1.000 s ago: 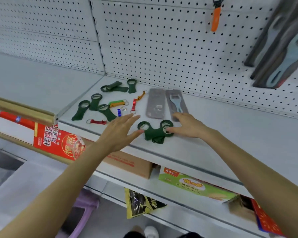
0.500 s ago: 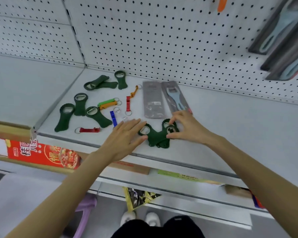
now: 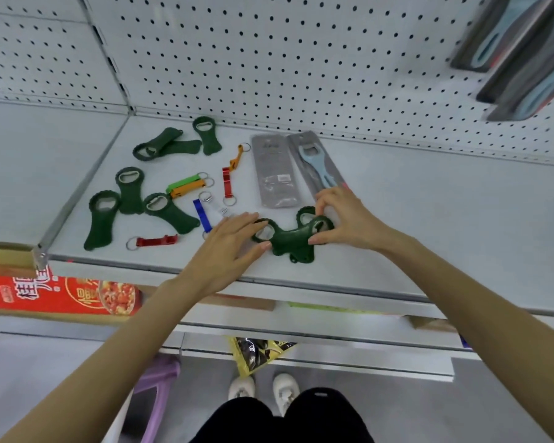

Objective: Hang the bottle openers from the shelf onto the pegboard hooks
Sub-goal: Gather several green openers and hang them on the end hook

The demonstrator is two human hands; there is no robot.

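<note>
A small pile of dark green bottle openers (image 3: 293,239) lies near the front edge of the grey shelf (image 3: 429,225). My right hand (image 3: 346,219) pinches the head of one opener in the pile between thumb and fingers. My left hand (image 3: 234,247) rests flat with spread fingers, its fingertips touching the pile's left end. More green openers (image 3: 131,193) lie at the left and further back (image 3: 205,135). Small keyring openers in red (image 3: 155,241), blue (image 3: 202,215), green and orange (image 3: 186,187) are scattered between them. The white pegboard (image 3: 269,59) rises behind the shelf.
Two grey packaged openers (image 3: 272,174) lie side by side behind my right hand. Packaged tools (image 3: 525,55) hang on the pegboard at top right. Lower shelves hold a red box (image 3: 64,294) and a yellow bag (image 3: 256,353). A purple stool (image 3: 157,388) stands on the floor beside my shoes.
The view has tilted down and closer. My right hand has closed its fingers on a green opener's head, and my left hand has slid right until its fingertips touch the pile.
</note>
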